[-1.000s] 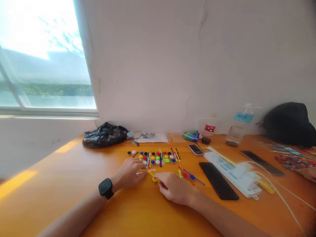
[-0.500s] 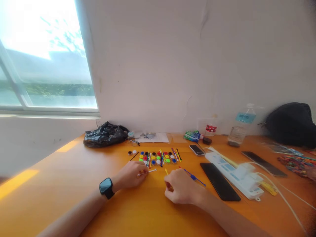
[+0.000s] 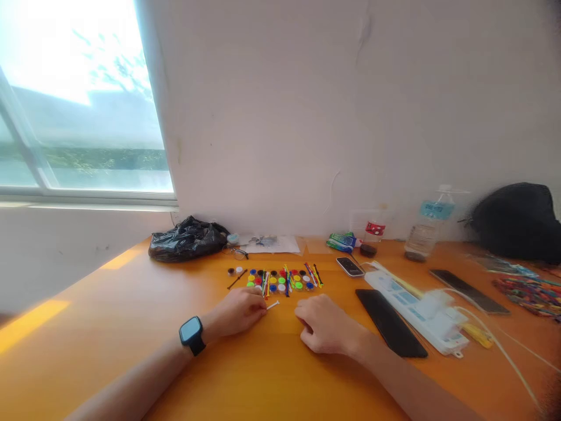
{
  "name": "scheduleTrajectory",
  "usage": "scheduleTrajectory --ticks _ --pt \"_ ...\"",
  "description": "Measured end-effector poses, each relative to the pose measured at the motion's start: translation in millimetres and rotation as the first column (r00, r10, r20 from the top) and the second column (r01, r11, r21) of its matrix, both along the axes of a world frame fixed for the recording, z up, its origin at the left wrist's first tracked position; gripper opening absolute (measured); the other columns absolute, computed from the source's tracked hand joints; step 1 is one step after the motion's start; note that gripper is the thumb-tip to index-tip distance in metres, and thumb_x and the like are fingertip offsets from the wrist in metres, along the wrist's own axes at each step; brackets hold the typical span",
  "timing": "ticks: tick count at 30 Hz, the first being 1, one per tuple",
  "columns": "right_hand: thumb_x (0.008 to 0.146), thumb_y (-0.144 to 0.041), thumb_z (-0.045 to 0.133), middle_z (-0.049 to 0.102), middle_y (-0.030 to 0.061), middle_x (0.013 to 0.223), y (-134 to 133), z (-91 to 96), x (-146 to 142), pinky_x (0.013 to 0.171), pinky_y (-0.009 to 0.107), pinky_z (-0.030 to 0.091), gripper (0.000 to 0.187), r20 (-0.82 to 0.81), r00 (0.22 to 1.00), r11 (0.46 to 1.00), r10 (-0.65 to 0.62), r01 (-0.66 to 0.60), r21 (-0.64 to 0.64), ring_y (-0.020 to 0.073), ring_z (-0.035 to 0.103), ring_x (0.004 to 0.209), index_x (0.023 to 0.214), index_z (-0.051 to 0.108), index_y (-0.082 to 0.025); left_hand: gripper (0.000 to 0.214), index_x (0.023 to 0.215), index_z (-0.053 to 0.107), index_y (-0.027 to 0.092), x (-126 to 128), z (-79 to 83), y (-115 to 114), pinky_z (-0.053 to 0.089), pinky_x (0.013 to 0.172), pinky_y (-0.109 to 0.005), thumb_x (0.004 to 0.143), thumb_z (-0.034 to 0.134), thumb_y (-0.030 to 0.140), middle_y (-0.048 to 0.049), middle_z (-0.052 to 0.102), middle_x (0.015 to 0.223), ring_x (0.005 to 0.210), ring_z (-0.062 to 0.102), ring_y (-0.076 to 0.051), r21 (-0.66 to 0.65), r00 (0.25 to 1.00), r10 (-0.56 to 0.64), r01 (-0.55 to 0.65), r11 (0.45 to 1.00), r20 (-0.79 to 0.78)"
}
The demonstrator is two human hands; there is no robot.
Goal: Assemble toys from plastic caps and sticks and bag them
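Note:
My left hand (image 3: pixel 239 311), with a smartwatch on the wrist, rests on the orange table (image 3: pixel 109 327) and pinches a thin white stick (image 3: pixel 274 304) that pokes out to the right. My right hand (image 3: pixel 326 330) lies just to the right with its fingers curled under; whatever is in them is hidden. Just beyond both hands lie rows of small coloured caps (image 3: pixel 280 282) with several coloured sticks (image 3: pixel 313 273) laid across them. A dark stick (image 3: pixel 236 279) lies at the left end of the rows.
A black plastic bag (image 3: pixel 186 244) and glasses (image 3: pixel 234 252) lie at the back left. To the right are a small phone (image 3: pixel 349 266), a black phone (image 3: pixel 390 323), a white power strip (image 3: pixel 416 310) with cables, a water bottle (image 3: pixel 425 234) and a black bag (image 3: pixel 517 222).
My right hand drew back toward me and curled shut; the yellow and blue sticks near it are no longer in sight. My left hand kept its hold on the white stick.

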State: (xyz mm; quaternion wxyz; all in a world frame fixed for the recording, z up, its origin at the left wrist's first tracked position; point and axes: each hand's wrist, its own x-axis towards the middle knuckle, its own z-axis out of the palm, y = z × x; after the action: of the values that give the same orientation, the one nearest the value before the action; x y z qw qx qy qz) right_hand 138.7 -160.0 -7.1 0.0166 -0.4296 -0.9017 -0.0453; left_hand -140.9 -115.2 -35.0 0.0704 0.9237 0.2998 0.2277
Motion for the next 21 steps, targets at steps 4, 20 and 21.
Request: scheduleTrajectory --ticks 4,20,21 --pt "0.074 -0.017 0.059 0.072 0.0061 0.082 0.6 5.7 6.8 0.060 0.034 0.020 0.004 0.063 0.998 0.999 -0.005 0.008 -0.042 0.0213 0.063 0.073 0.077 0.061 -0.019 0.016 0.089 0.065 0.022 -1.2 1.4 -0.3 0.043 0.069 -0.024 0.100 0.052 0.021 -0.0028 0.069 0.092 0.081 0.063 -0.015 -0.023 1.000 0.002 -0.002 1.000 0.004" --pt "0.080 -0.009 0.052 0.071 0.0087 0.098 1.1 11.3 0.1 0.066 0.034 0.028 0.016 0.010 0.995 0.995 -0.099 0.098 0.028 0.0224 0.064 0.083 0.091 0.059 -0.019 0.022 0.099 0.074 0.023 -37.0 -5.6 42.3 0.049 0.076 -0.031 0.099 0.059 0.040 -0.0049 0.074 0.093 0.083 0.064 -0.020 0.005 0.816 0.406 -0.447 0.894 0.412" --pt "0.081 -0.010 0.052 0.070 0.0081 0.098 0.2 11.1 -2.4 0.065 0.034 0.027 0.014 -0.004 0.996 0.996 -0.086 0.086 0.031 0.0216 0.063 0.082 0.090 0.059 -0.019 0.024 0.098 0.074 0.023 -41.6 -7.9 46.7 0.049 0.076 -0.031 0.099 0.059 0.041 -0.0047 0.075 0.093 0.084 0.064 -0.021 -0.006 0.803 0.433 -0.472 0.881 0.410"
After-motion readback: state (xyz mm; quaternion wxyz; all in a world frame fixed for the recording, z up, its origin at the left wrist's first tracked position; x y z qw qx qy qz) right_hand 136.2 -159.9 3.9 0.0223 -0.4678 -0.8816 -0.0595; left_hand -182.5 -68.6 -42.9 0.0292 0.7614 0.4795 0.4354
